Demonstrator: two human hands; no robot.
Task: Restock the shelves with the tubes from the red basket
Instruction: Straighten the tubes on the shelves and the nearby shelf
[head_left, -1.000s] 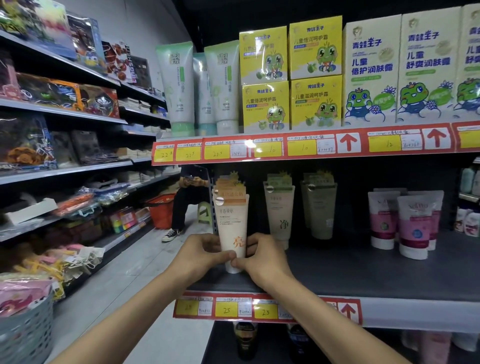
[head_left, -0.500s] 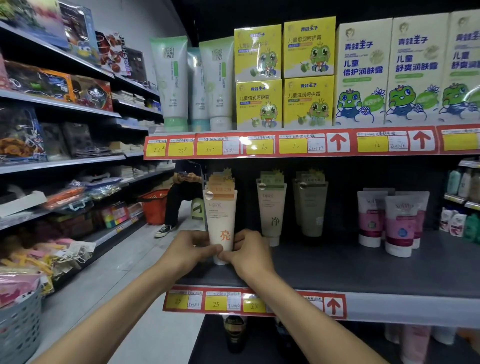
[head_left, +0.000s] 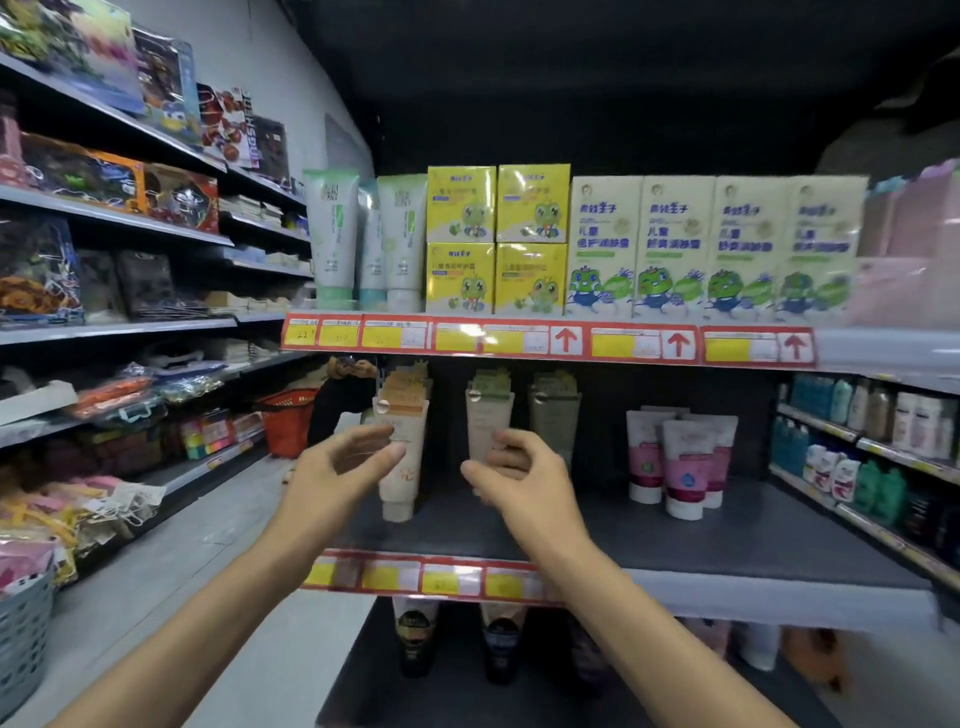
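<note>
The cream tube with the orange top (head_left: 402, 488) stood upright, cap down, at the left end of the grey middle shelf (head_left: 727, 530), just left of two greenish tubes (head_left: 488, 415). Your left hand (head_left: 332, 473) hung in front of it, fingers loosely curved and parted from the thumb, gripping nothing. Blur hid whether its fingertips brushed the tube. Your right hand (head_left: 524, 483) was likewise slack and spread, holding nothing, in front of the greenish tubes. Pink-banded tubes (head_left: 680, 467) stood further right on the same shelf. The red basket (head_left: 285, 421) sat on the aisle floor well beyond, beside a seated person (head_left: 337, 405).
</note>
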